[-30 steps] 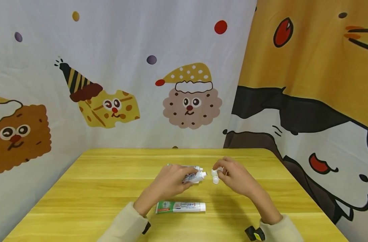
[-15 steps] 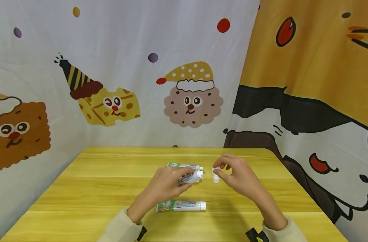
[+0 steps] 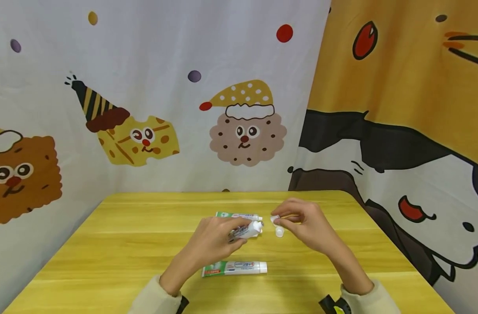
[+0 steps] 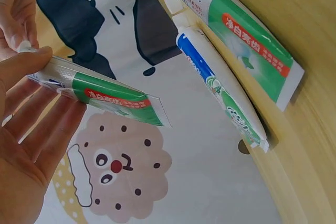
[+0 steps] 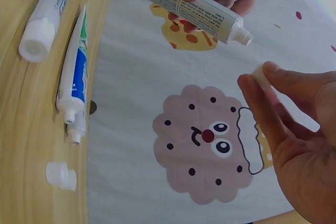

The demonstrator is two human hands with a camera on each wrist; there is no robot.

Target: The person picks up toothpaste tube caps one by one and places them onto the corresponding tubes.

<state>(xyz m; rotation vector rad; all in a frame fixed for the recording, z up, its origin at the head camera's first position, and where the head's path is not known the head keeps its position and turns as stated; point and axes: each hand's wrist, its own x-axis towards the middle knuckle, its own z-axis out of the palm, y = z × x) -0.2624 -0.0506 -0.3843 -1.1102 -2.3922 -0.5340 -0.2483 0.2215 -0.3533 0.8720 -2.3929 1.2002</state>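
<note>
- Left hand has the toothpaste tube, thumb on one side, fingers on the other, and the tube is clear of the table!
- Its bare threaded nozzle points toward the right hand, while the flat green tail sticks out past the left fingers on the opposite side.
- Over on the right, thumb and fingertips pinch a small white cap, just beside that nozzle, a narrow gap between them.
- So the two hands stand apart, each clamped on its own piece, the held tube reaching from the left hand into the space between them.
- Down on the table, nearer the person than either hand, a capped toothpaste tube lies flat, white cap to the right, green end to the left.
- Beyond the left hand, partly hidden by it in the head view, a blue-and-green tube and another uncapped tube lie close together, both nozzles bare.
- And below the right hand's fingers, two loose white caps sit together on the table!
- Backing it all, a cartoon-printed curtain with a smiling biscuit in a spotted hat.
</note>
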